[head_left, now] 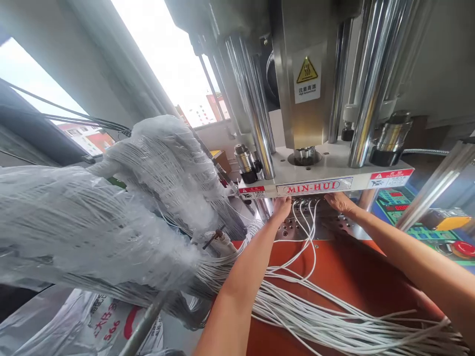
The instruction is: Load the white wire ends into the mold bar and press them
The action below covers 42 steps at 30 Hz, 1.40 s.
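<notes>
Several white cables [309,232], ends pointing into press

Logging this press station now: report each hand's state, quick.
Left hand: at the white cables under the press plate; grip cannot be told.
Right hand: same, fingers hidden.

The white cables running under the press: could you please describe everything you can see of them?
The white cables are thin, round and look plastic-sheathed. A loose sheaf of many lies across the orange table, fanning toward the lower right. A few curve up so that their ends reach the metal plate under the machine head. The left hand and right hand rest at those ends. To the left, more cables hang bundled in clear plastic wrap.
</notes>
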Motion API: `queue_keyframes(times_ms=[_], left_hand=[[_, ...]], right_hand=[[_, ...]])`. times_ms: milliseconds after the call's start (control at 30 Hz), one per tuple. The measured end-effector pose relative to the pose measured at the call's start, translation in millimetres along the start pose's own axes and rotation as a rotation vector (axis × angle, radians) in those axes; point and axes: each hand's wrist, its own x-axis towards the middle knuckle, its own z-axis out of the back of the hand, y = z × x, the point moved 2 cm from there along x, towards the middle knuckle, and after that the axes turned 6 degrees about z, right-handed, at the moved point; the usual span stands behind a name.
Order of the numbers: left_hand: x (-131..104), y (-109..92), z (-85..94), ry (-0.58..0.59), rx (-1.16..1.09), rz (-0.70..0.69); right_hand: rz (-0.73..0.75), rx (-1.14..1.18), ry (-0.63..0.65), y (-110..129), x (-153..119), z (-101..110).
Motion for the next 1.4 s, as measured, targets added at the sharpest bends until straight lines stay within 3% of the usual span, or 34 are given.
queue_keyframes(times_ms=[200, 333, 533, 767, 1000, 1167, 1400], left_hand=[[-32.6, -5.5, 14.3, -0.038, 0.065, -0.219], [-43.9, 1.9, 14.0, -0.076, 0.139, -0.309], [-42.4, 6.3, 15.3, -0.036, 0.236, -0.407], [-52.4, -0.4, 15.8, -0.050, 0.267, -0.368], [-60.6, -20.6, 9.1, -0.015, 0.412, -0.579], [-58.6, -18.7, 9.3, -0.012, 0.392, -0.582], [-59.3, -24.3, 11.6, -0.025, 0.292, -0.514]], right_hand=[[0.008, -0.205, 0.044, 56.4, -0.4, -19.3], [0.015, -0.230, 0.095, 68.9, 9.7, -36.0], [0.034, -0.194, 0.099, 60.0, 14.8, -44.8], [0.025, -0.123, 0.021, 41.1, 0.5, -21.4], [0.051, -0.063, 0.037, 51.2, -0.6, -27.8], [0.055, 0.063, 0.069, 41.9, 1.9, -17.5], [-0.026, 0.209, 0.010, 28.3, -14.7, 4.9]])
